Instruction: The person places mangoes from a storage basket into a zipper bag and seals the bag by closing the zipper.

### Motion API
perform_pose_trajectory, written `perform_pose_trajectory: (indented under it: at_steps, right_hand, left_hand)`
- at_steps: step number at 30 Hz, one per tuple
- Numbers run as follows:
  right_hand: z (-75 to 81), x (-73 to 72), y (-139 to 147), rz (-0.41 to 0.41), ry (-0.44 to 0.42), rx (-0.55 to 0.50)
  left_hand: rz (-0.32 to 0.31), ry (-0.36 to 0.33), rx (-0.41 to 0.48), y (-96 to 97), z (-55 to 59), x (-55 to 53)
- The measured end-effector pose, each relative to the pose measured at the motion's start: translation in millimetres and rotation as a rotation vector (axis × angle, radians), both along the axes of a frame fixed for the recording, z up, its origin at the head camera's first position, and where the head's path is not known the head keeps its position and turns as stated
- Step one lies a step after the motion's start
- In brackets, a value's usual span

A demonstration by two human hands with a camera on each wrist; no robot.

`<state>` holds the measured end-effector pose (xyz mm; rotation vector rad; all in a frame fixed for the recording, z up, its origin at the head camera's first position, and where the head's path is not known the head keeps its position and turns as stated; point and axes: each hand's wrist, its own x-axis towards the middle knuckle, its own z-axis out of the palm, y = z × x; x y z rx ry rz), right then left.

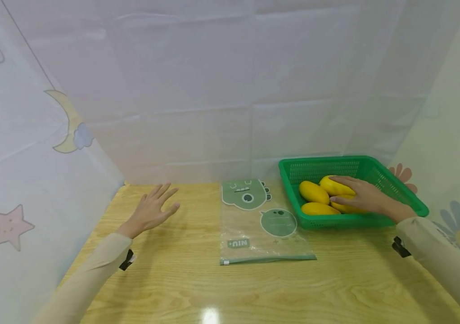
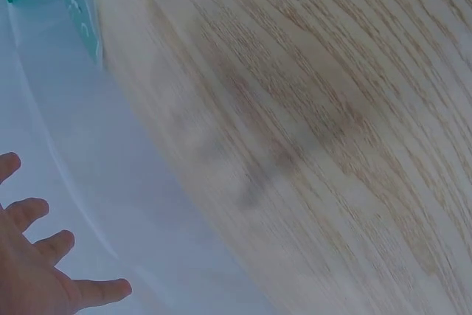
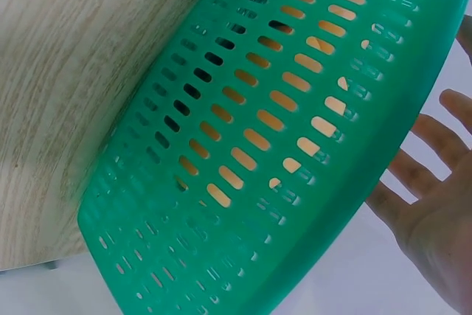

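Several yellow mangoes (image 1: 314,192) lie in the green plastic basket (image 1: 401,191) at the right of the table. My right hand (image 1: 361,194) is over the basket, fingers extended above the mangoes on that side and partly covering them. Whether it touches them I cannot tell; in the right wrist view, the basket wall (image 3: 243,108) hides the fingertips of that hand (image 3: 442,234) in part. Left of the basket, a clear slider zip bag (image 1: 246,225) with green cartoon prints lies flat. My left hand (image 1: 149,211) hovers over the table's left part, fingers spread, holding nothing.
The wooden table (image 1: 165,288) has a pale printed sheet (image 1: 181,90) behind it and more sheets along both sides. The bag's upper right side lies close against the basket. Dark bands (image 1: 126,260) are on both wrists.
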<state>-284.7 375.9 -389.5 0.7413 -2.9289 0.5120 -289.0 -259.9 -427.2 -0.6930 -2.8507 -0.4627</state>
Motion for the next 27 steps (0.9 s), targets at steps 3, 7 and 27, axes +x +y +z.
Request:
perform_pose_trajectory:
  at_steps: [3,7,27]
  right_hand:
    - [-0.7,-0.8,0,0.006,-0.013,0.003]
    - [-1.0,-1.1,0,0.014,-0.023,0.002]
    - [-1.1,2.3,-10,0.126,-0.016,-0.021]
  left_hand:
    - [-0.012,-0.003,0.005,2.9,1.1,-0.2]
    - [-0.019,-0.008,0.014,5.7,0.8,0.5]
    - [-0.052,-0.019,0.045,17.2,-0.1,5.0]
